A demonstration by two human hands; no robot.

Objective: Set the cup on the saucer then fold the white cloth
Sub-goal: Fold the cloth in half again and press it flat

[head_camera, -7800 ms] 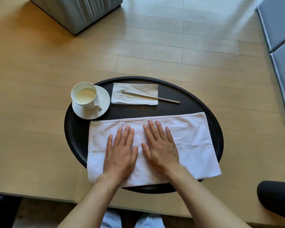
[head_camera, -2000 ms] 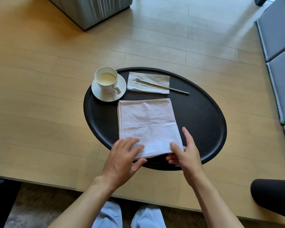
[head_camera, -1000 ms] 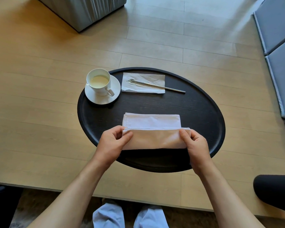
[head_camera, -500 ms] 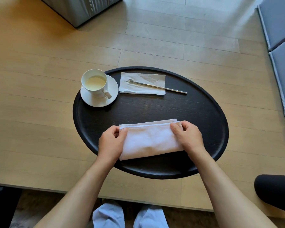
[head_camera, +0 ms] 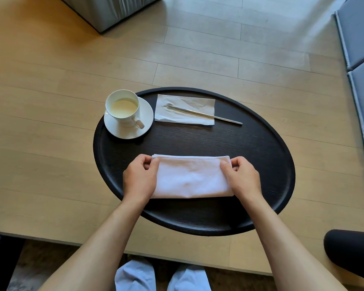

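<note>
Head view.

Item: cloth. White, folded into a flat band, lying on the tray between my two hands. Layered edges show along its far side; the near edge is a smooth fold.

Item: my left hand. It rests on the left end of the cloth, its grip closed on the far left corner, thumb on top, fingers curled at the edge.

Item: my right hand. It rests on the right end of the cloth, its grip closed on the far right corner in the same way, thumb on top.

Item: cup. White, upright, holding a pale liquid. It stands on the saucer, beyond my left hand and well apart from it, handle turned toward me and to the right.

Item: napkin. White paper, flat on the tray, just right of the saucer, beyond the cloth.

Item: utensil. Slim, metal, lying across the napkin, its handle running past the napkin's right edge onto the tray. Which kind I cannot tell.

Item: tray. Black, oval, rimmed, set on the pale wood worktop. The saucer sits at its far left edge.
</note>
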